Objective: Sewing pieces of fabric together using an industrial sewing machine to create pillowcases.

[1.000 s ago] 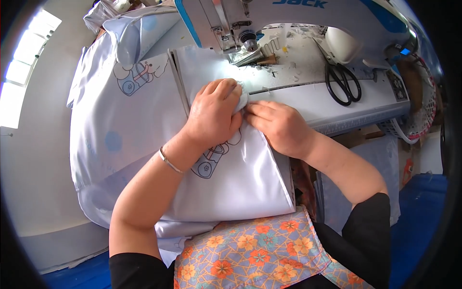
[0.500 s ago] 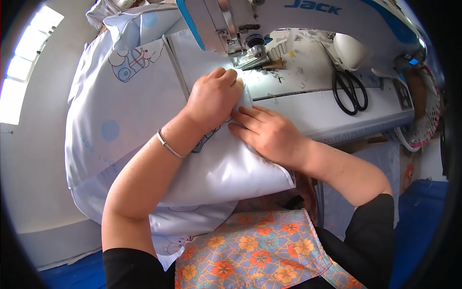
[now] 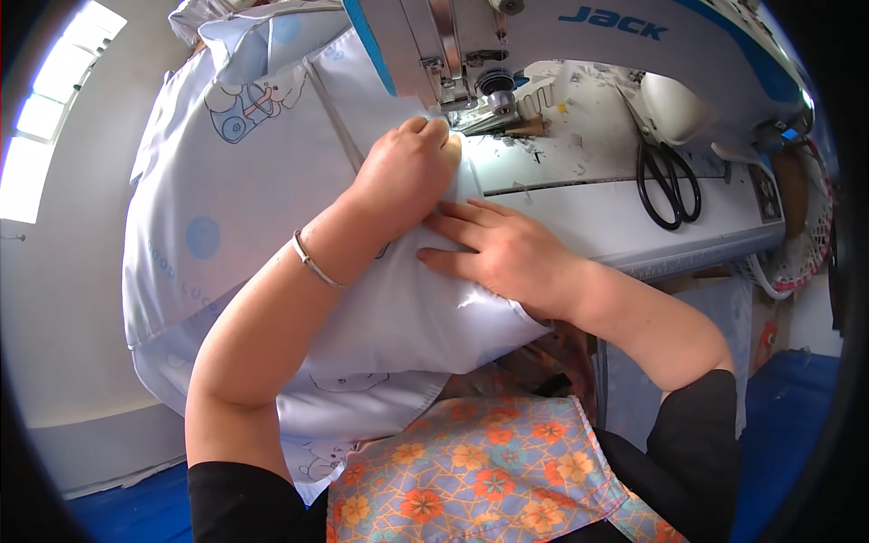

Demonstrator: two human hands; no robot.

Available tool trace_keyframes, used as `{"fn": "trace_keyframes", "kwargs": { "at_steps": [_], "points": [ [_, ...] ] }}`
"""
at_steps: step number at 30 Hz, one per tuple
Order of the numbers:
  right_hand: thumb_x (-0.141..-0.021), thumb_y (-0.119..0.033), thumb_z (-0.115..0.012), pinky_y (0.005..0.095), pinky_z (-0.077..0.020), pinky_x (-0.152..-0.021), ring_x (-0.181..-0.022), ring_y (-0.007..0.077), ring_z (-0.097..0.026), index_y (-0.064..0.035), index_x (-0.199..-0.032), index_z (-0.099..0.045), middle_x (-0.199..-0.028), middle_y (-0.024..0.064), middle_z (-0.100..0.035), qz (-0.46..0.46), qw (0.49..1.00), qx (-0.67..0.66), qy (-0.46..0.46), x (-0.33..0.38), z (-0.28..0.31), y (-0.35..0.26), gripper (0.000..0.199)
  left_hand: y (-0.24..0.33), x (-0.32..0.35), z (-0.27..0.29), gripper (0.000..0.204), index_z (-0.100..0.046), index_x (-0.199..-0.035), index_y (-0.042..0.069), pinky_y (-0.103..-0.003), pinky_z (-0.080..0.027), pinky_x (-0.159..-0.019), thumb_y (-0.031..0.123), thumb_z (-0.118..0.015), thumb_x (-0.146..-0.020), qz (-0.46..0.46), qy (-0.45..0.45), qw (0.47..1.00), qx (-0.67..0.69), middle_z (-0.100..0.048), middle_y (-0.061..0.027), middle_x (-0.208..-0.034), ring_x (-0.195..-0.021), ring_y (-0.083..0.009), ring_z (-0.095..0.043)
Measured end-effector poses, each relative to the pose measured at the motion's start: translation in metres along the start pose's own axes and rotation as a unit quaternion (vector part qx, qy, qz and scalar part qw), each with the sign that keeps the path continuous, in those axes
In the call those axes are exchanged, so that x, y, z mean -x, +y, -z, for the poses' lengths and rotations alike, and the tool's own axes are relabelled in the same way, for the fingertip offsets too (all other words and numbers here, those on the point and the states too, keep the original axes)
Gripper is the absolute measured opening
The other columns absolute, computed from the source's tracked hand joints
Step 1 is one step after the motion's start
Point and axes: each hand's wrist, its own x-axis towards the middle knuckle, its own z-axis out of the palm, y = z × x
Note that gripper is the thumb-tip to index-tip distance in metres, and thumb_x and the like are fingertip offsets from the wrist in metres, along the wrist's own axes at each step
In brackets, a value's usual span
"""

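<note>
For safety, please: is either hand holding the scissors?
No, the scissors lie on the table, while the left hand and right hand are on cloth.

Pale printed fabric [image 3: 258,195] spreads across a white table [image 3: 588,213] at a white-and-blue sewing machine [image 3: 579,50]. On it, the left hand [image 3: 407,167] curls near the machine, its grip hidden; the right hand [image 3: 502,249] lies just beside, spread flat. 1 pair of black-handled scissors [image 3: 670,184] rests at right; a floral apron [image 3: 471,466] shows below.
</note>
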Motion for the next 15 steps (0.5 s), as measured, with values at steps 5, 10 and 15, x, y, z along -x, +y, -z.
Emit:
{"fn": "trace_keyframes", "kwargs": {
  "at_steps": [5, 10, 15],
  "points": [
    [-0.075, -0.005, -0.064, 0.0499, -0.0346, -0.12, -0.141, 0.0367, -0.046, -0.0173, -0.131, -0.065, -0.152, 0.0155, -0.049, 0.004, 0.996, -0.051, -0.068, 0.007, 0.014, -0.001, 0.057, -0.009, 0.012, 0.017, 0.033, -0.07, -0.117, 0.005, -0.039, -0.054, -0.086, 0.009, -0.062, -0.086, -0.022, -0.015, 0.997, -0.072, -0.063, -0.0112, -0.102, -0.1, -0.0272, -0.062],
    [-0.065, -0.001, -0.069, 0.0511, -0.0266, -0.124, -0.149, 0.0364, -0.033, -0.0182, -0.134, -0.062, -0.155, 0.0155, -0.041, 0.017, 0.988, -0.104, -0.112, 0.01, 0.013, -0.007, 0.071, 0.0, 0.0, 0.041, 0.032, -0.072, -0.115, 0.007, -0.037, -0.055, -0.087, 0.007, -0.064, -0.084, 0.054, -0.13, 0.99, 0.008, -0.066, -0.0128, -0.106, -0.102, -0.0282, -0.064],
    [-0.065, 0.001, -0.068, 0.0495, -0.0279, -0.123, -0.148, 0.0373, -0.033, -0.0188, -0.131, -0.064, -0.153, 0.0146, -0.043, 0.01, 0.992, -0.099, -0.077, 0.006, 0.009, -0.005, 0.069, 0.022, -0.018, 0.039, 0.019, -0.071, -0.099, 0.004, -0.036, -0.056, -0.088, 0.01, -0.068, -0.081, 0.069, -0.215, 0.973, -0.038, -0.067, -0.0169, -0.104, -0.098, -0.0298, -0.068]
  ]
}}
